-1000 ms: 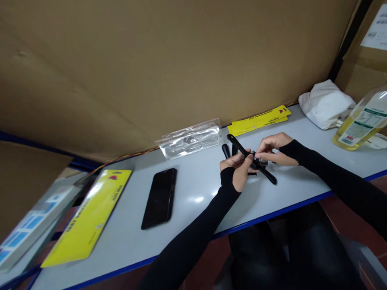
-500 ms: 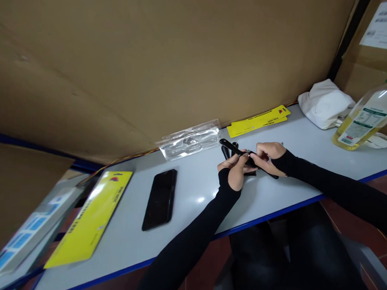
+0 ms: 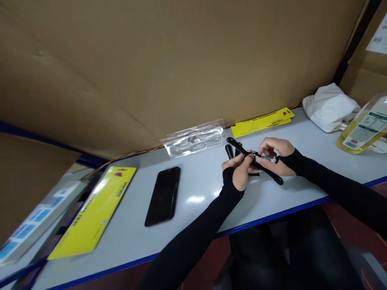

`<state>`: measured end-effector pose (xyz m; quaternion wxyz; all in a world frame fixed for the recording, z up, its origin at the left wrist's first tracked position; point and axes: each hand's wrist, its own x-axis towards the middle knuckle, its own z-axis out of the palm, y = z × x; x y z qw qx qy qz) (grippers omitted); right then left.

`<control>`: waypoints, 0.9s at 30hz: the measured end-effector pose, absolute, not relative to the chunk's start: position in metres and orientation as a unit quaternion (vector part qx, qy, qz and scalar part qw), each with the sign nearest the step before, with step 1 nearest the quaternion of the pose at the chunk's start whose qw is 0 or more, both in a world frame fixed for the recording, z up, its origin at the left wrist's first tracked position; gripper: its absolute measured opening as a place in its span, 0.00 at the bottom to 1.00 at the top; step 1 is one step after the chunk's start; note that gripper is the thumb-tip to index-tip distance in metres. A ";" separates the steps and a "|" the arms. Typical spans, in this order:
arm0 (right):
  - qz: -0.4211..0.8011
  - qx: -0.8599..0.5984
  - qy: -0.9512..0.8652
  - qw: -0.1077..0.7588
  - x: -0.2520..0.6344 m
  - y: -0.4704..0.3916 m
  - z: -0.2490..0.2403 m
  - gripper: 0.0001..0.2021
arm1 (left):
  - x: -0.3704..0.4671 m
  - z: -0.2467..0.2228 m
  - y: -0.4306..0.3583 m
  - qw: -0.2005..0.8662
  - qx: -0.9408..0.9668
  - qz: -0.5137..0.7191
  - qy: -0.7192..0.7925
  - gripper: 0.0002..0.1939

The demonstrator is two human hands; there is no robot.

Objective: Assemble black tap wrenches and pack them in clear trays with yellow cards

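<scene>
A black spokeshave (image 3: 273, 175) with two long handles is held slantwise just above the table. My left hand (image 3: 242, 170) is closed around its middle, thumb on top. My right hand (image 3: 276, 155) is at the right of the tool's centre, thumb and fingertips brought together by the small metal parts there. What exactly they pinch is too small to make out. Dark handle-like pieces (image 3: 229, 152) show behind my left hand on the table, partly hidden.
A black phone (image 3: 163, 196) and a yellow card (image 3: 93, 215) lie to the left, beside a blue-and-white box (image 3: 35, 222). Behind are a clear plastic blister (image 3: 195, 140) and more yellow cards (image 3: 263, 122). At right stand a bottle of yellow liquid (image 3: 366, 125) and a white bag (image 3: 329, 107).
My right hand has drawn slightly away from the spokeshave's middle, its fingers less curled, and more of the lower handle shows. My left hand keeps its hold. The view has shifted slightly.
</scene>
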<state>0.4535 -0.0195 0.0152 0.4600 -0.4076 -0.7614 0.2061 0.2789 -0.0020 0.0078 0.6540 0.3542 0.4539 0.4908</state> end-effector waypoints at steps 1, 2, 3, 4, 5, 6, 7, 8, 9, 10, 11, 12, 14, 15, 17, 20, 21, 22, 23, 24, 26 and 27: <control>0.212 -0.390 -0.768 0.462 0.455 -0.019 0.016 0.09 | 0.279 0.008 -0.002 0.655 0.353 0.490 0.454 0.19; 0.220 -0.374 -0.774 0.460 0.457 -0.019 0.018 0.10 | 0.279 0.008 -0.002 0.658 0.353 0.487 0.454 0.19; 0.228 -0.361 -0.781 0.455 0.460 -0.018 0.018 0.12 | 0.279 0.008 -0.002 0.660 0.353 0.483 0.454 0.18; 0.234 -0.351 -0.787 0.450 0.462 -0.017 0.019 0.13 | 0.279 0.008 -0.002 0.662 0.355 0.479 0.454 0.17; 0.237 -0.342 -0.794 0.443 0.464 -0.017 0.019 0.13 | 0.279 0.008 -0.002 0.663 0.357 0.475 0.455 0.16; 0.237 -0.336 -0.800 0.437 0.466 -0.016 0.020 0.13 | 0.279 0.008 -0.002 0.665 0.359 0.472 0.455 0.15; 0.235 -0.332 -0.805 0.431 0.468 -0.015 0.020 0.13 | 0.279 0.008 -0.002 0.665 0.360 0.470 0.455 0.15; 0.230 -0.330 -0.811 0.425 0.469 -0.014 0.020 0.13 | 0.279 0.007 -0.002 0.666 0.361 0.468 0.455 0.14; 0.223 -0.331 -0.816 0.419 0.471 -0.014 0.020 0.13 | 0.279 0.007 -0.002 0.667 0.361 0.467 0.454 0.15; 0.216 -0.332 -0.819 0.416 0.472 -0.013 0.020 0.13 | 0.279 0.007 -0.002 0.668 0.362 0.466 0.454 0.15; 0.209 -0.335 -0.819 0.416 0.473 -0.012 0.019 0.11 | 0.279 0.008 -0.002 0.669 0.362 0.465 0.453 0.15; 0.203 -0.337 -0.818 0.419 0.473 -0.012 0.019 0.09 | 0.278 0.008 -0.002 0.670 0.363 0.463 0.453 0.15; 0.191 -0.340 -0.818 0.424 0.474 -0.011 0.017 0.05 | 0.278 0.009 -0.001 0.673 0.361 0.460 0.454 0.14; 0.184 -0.340 -0.820 0.423 0.475 -0.010 0.017 0.03 | 0.278 0.009 -0.001 0.673 0.359 0.459 0.455 0.14; 0.169 -0.337 -0.827 0.416 0.475 -0.009 0.017 0.02 | 0.278 0.010 -0.001 0.672 0.355 0.461 0.459 0.13; 0.164 -0.330 -0.833 0.414 0.477 -0.010 0.019 0.03 | 0.277 0.012 -0.001 0.668 0.352 0.467 0.460 0.13; 0.168 -0.328 -0.831 0.417 0.477 -0.011 0.020 0.03 | 0.277 0.013 -0.001 0.667 0.351 0.469 0.460 0.14; 0.173 -0.326 -0.828 0.421 0.477 -0.012 0.021 0.04 | 0.277 0.013 -0.001 0.667 0.351 0.470 0.459 0.14; 0.177 -0.326 -0.826 0.424 0.477 -0.013 0.023 0.07 | 0.277 0.013 -0.001 0.667 0.351 0.471 0.459 0.15; 0.179 -0.326 -0.826 0.424 0.477 -0.014 0.023 0.13 | 0.277 0.012 0.000 0.666 0.352 0.471 0.459 0.16; 0.173 -0.326 -0.832 0.414 0.475 -0.016 0.023 0.22 | 0.277 0.010 0.001 0.665 0.355 0.471 0.458 0.17; 0.167 -0.325 -0.838 0.405 0.474 -0.017 0.022 0.25 | 0.276 0.009 0.001 0.663 0.359 0.473 0.457 0.17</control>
